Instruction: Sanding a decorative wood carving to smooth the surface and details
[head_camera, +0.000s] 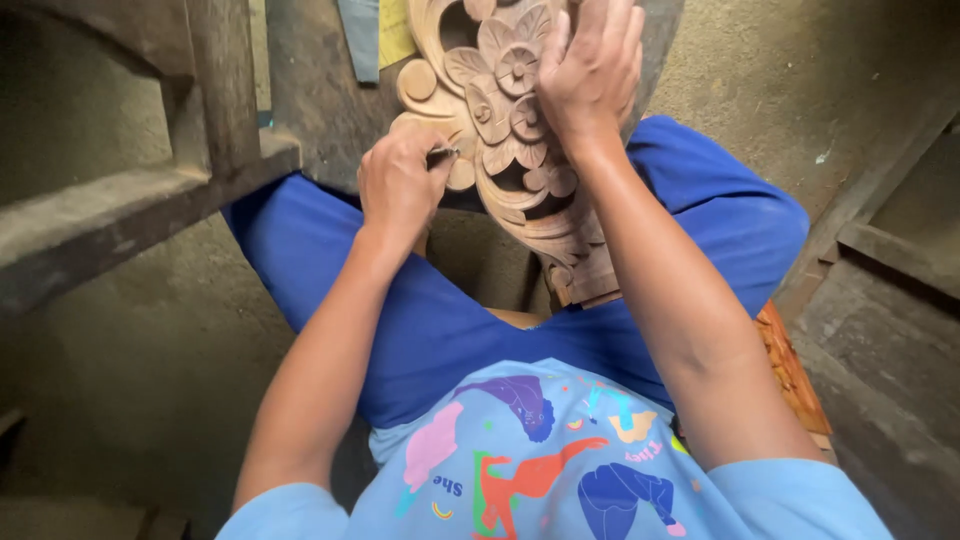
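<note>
a rough grey concrete floor (130, 350) fills the near left of the scene and shows again at the far right. a heavy, worn grey wooden bench frame (120, 200) crosses the far left, with an upright post rising from its flat rail. a dusty wooden ledge (890, 250) runs along the right edge.

the person sits with knees apart in bright blue trousers (420, 320) and a light blue printed shirt (560, 470), on a seat with an orange carved wooden edge (790, 370) that shows just right of the right forearm.

between the knees stands a pale brown carved wooden panel (500, 110), cut through with flowers, leaves and scrolls. it leans against a dark wooden plank (320, 100) at the far centre, and its lower end runs down to the near right, toward the lap.

the right hand (590, 75) lies flat on the upper right of the carving, fingers spread and not clasped round it, pressing on the flowers. the left hand (400, 185) is curled tight around a small thin metal tool (443, 153), whose tip touches the carving's left edge beside a round scroll. what kind of tool it is cannot be told, since only a short piece shows past the fingers.
</note>
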